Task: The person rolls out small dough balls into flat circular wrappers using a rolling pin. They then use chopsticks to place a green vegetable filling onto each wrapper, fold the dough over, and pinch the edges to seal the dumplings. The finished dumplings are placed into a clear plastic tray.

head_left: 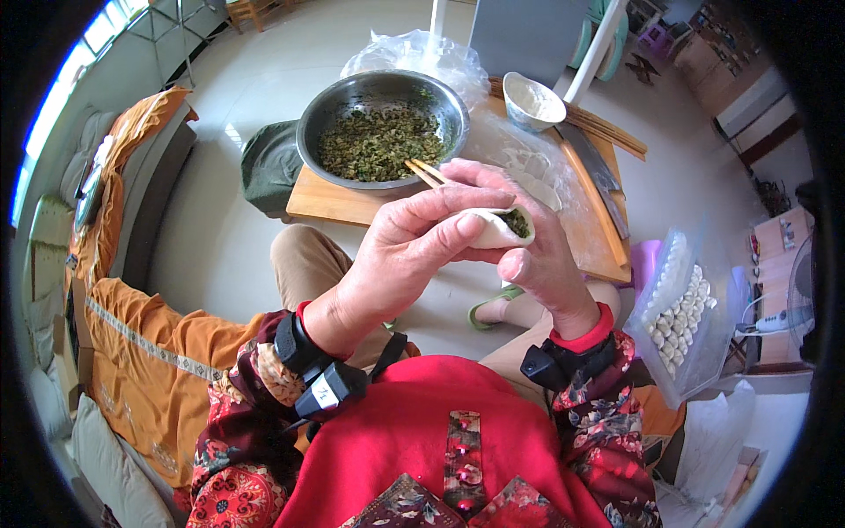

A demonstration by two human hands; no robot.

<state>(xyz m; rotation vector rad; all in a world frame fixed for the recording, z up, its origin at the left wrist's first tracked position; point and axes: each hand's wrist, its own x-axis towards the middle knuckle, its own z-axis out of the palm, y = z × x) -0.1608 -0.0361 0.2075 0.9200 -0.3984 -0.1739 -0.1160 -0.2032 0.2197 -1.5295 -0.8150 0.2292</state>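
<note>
Between my two hands is a folded dumpling wrapper point(492, 230), closed toward the left. Its right end gapes and shows green chopped filling point(517, 223). My left hand point(409, 241) pinches the folded side between thumb and fingers. Around the other end curls my right hand point(551, 270), its fingers behind the dough and its thumb near the opening. Just beyond the hands, a large steel bowl point(307, 158) holds more chopped filling point(379, 142). A pair of chopsticks point(422, 173) reaches over the bowl's near rim; their lower ends are hidden behind my hands.
The wooden board point(337, 201) carries a floury plastic sheet point(511, 142), a small bowl of flour point(535, 102), a rolling pin point(587, 191) and a knife point(597, 175). At right, a clear plastic box point(709, 356) holds several rows of dumplings point(683, 320). Orange fabric point(158, 343) drapes at left.
</note>
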